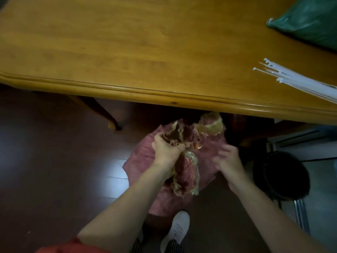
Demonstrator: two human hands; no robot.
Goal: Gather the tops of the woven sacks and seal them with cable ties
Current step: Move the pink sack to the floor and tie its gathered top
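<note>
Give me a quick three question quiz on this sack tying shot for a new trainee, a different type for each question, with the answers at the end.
1. Multiple choice: where do the white cable ties lie? A) on the floor B) on the wooden table C) inside a bin
2. True or false: the left hand grips the bunched top of the red sack.
3. Fill the blank: the second sack, at the table's far right, is ____ in colour.

Key: 1 B. 2 True. 3 Green.
</note>
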